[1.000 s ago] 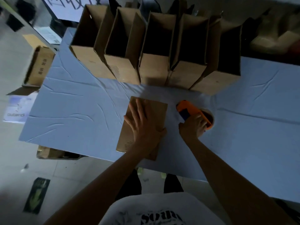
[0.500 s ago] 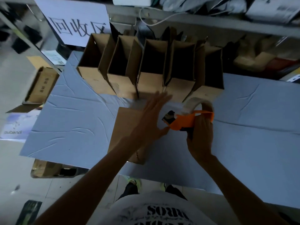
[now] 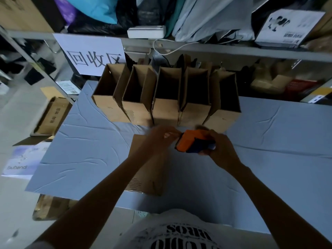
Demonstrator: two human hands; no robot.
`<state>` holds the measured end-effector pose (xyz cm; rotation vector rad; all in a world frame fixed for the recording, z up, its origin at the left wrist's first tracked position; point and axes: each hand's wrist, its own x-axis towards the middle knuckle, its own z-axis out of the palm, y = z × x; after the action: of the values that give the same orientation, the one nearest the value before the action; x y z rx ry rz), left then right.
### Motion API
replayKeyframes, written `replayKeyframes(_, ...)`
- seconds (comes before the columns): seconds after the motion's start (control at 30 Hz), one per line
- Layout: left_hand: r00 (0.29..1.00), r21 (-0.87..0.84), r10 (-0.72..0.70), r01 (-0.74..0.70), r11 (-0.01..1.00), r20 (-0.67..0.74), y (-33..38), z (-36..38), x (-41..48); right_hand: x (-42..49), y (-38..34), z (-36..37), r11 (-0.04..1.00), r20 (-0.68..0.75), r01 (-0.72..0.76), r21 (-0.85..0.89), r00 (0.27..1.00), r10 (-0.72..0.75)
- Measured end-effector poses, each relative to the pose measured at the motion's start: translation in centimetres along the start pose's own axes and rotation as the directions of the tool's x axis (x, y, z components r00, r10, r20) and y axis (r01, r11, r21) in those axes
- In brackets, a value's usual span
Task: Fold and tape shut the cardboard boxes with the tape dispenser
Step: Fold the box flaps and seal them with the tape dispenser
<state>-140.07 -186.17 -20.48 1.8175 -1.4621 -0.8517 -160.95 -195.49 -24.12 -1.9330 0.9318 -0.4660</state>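
Overhead, a metal shelf rack [image 3: 233, 51] crammed with bags, parcels and printed cartons closes off the far side of a dim storeroom, and a paper sign [image 3: 91, 54] with three large characters hangs from its left end. Below it stretches the worktop [image 3: 269, 141], covered in a creased blue-grey sheet, with a carton [image 3: 52, 117] on the floor off its left edge. Five cardboard boxes [image 3: 167, 112] stand shoulder to shoulder along the far edge, their tops open, probably queued there so each can be pulled forward in turn. A flattened box [image 3: 149, 177] lies on the near part of the worktop, partly under the left forearm, likely the one next to be worked on. Both hands are raised just above its far end. The right hand [image 3: 222, 151] is wrapped around the body of the orange tape dispenser [image 3: 188, 142], which points left. The left hand [image 3: 158, 139] meets its front with fingers curled, seemingly picking for the tape's free end; motion blur hides whether anything is pinched, so I cannot tell its grasp.
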Motion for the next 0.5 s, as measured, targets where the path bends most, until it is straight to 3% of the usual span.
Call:
replayKeyframes(0.03,1.000,-0.007,-0.012,0.013,1.000,0.025,-0.2,-0.1,0.2,0.1,0.0,-0.2,0.999,0.034,-0.011,0.039,0.999,0.009)
replayKeyframes(0.13,0.996,-0.021,-0.064,0.066,0.998,0.059,-0.6,-0.3,0.7,0.2,0.2,-0.5,0.995,0.120,-0.056,-0.083,0.991,0.065)
replayKeyframes(0.23,0.963,-0.196,-0.211,0.242,0.950,0.166,-1.0,-0.8,1.3,0.3,0.3,-0.2,0.987,0.191,0.017,-0.162,0.982,0.015)
replayKeyframes(0.33,0.889,-0.312,-0.370,0.444,0.840,0.268,-1.4,-0.9,1.4,0.8,0.1,0.4,0.972,0.145,0.081,-0.221,0.988,-0.049)
replayKeyframes(0.5,0.851,-0.379,-0.440,0.523,0.764,0.287,-1.8,-0.5,1.8,2.0,-0.3,0.5,0.963,0.101,0.136,-0.234,0.988,-0.115)
